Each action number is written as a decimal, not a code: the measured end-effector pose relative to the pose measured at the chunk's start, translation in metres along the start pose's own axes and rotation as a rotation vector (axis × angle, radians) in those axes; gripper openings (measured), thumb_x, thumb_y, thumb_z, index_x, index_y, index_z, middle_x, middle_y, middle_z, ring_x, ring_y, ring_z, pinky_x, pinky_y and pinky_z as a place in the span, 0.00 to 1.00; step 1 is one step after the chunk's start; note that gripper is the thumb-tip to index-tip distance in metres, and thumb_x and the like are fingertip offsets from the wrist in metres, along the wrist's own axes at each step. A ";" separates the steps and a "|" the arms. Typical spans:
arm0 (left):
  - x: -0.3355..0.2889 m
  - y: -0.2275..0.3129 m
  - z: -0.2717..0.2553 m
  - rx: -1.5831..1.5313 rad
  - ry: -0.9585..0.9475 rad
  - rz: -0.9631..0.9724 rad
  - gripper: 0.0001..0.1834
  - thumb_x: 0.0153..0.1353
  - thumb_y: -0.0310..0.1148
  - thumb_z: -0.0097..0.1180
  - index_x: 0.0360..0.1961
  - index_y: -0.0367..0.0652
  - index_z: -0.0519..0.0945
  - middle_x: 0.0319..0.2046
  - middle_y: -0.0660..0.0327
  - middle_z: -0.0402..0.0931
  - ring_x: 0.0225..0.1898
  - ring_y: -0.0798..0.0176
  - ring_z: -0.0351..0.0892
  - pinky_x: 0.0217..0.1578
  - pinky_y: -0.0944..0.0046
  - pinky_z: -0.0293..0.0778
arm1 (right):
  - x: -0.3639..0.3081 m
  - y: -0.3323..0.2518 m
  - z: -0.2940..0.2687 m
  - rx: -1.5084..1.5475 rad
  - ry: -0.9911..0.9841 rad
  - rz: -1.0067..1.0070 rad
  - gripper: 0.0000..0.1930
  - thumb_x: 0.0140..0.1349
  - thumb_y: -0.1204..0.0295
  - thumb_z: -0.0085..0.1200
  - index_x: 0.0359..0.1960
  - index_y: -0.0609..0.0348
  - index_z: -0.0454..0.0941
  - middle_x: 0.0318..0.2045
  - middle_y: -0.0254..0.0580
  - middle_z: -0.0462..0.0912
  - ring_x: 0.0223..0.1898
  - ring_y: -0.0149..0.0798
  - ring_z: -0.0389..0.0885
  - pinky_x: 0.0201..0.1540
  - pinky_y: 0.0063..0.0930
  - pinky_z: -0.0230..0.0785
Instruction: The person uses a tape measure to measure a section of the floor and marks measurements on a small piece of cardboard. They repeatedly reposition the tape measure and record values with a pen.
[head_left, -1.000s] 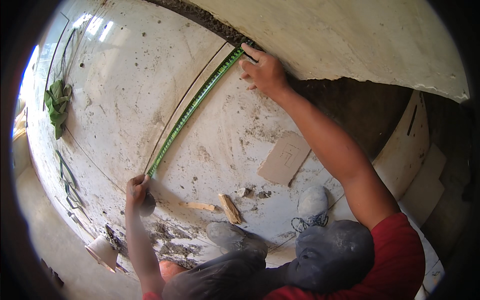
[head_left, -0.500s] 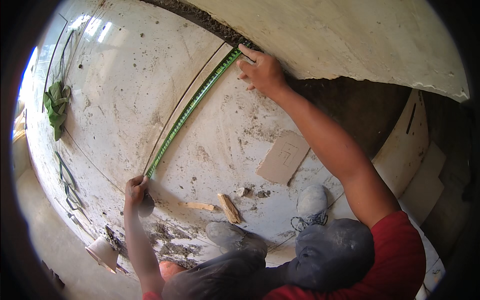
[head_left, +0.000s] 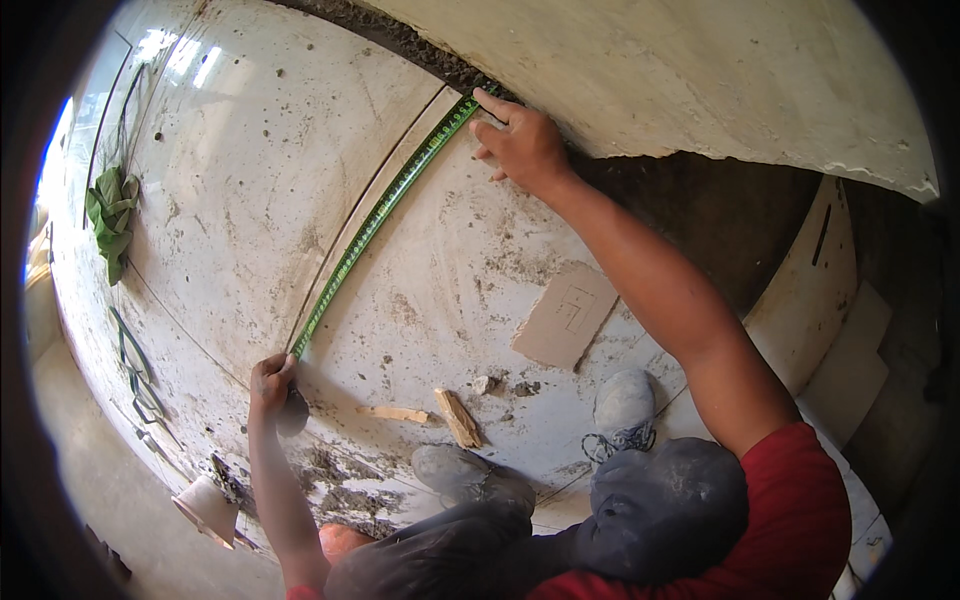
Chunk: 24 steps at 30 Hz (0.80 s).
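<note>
A green tape measure [head_left: 375,218] is stretched across the dirty white floor tiles, beside a dark joint. At its lower left end my left hand [head_left: 270,382] is closed around it; a dark rounded shape below that hand may be the case or its shadow. My right hand [head_left: 528,142] is at the far end, close to the foot of the wall. Its index finger and thumb are at the blade, and the other fingers hang partly curled. The very tip of the blade is hidden by the fingers and the dark gap.
A pale wall [head_left: 700,70] rises at the upper right above a dirt-filled gap. Near my shoes lie a torn cardboard piece [head_left: 566,315], wood scraps [head_left: 457,418] and rubble. Further left are a green cloth [head_left: 112,222], a green strap [head_left: 130,355] and a whitish cone-shaped container [head_left: 208,508].
The tape's far end and my right hand have shifted very slightly left. My left hand stays nearly in place, still holding the tape.
</note>
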<state>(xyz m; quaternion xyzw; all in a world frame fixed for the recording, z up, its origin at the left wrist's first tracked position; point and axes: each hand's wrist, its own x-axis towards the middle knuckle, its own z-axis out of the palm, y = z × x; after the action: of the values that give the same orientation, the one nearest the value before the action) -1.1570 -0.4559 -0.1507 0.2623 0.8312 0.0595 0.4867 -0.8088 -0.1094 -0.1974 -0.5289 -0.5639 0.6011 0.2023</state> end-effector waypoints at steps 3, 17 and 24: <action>0.000 -0.001 0.001 -0.023 -0.003 0.016 0.20 0.68 0.41 0.52 0.21 0.40 0.76 0.17 0.68 0.69 0.21 0.73 0.65 0.23 0.67 0.60 | 0.000 -0.001 0.000 0.000 0.000 0.003 0.26 0.65 0.67 0.57 0.66 0.54 0.70 0.27 0.42 0.85 0.29 0.27 0.85 0.21 0.26 0.80; 0.003 -0.007 -0.001 -0.058 -0.024 -0.026 0.19 0.69 0.39 0.53 0.21 0.40 0.75 0.18 0.68 0.70 0.22 0.73 0.66 0.26 0.68 0.61 | 0.001 0.001 -0.001 0.001 -0.012 0.005 0.27 0.65 0.67 0.56 0.66 0.54 0.69 0.28 0.41 0.85 0.30 0.27 0.85 0.22 0.26 0.81; 0.002 -0.006 -0.001 -0.053 -0.023 -0.026 0.19 0.69 0.39 0.53 0.22 0.40 0.76 0.18 0.68 0.70 0.22 0.73 0.66 0.25 0.68 0.61 | 0.000 0.001 0.000 0.022 0.011 -0.011 0.26 0.63 0.66 0.56 0.64 0.56 0.72 0.26 0.44 0.86 0.26 0.30 0.85 0.25 0.29 0.83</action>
<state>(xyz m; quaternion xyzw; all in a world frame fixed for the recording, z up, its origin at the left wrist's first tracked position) -1.1612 -0.4597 -0.1536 0.2394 0.8270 0.0723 0.5035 -0.8081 -0.1095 -0.1986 -0.5266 -0.5591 0.6033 0.2147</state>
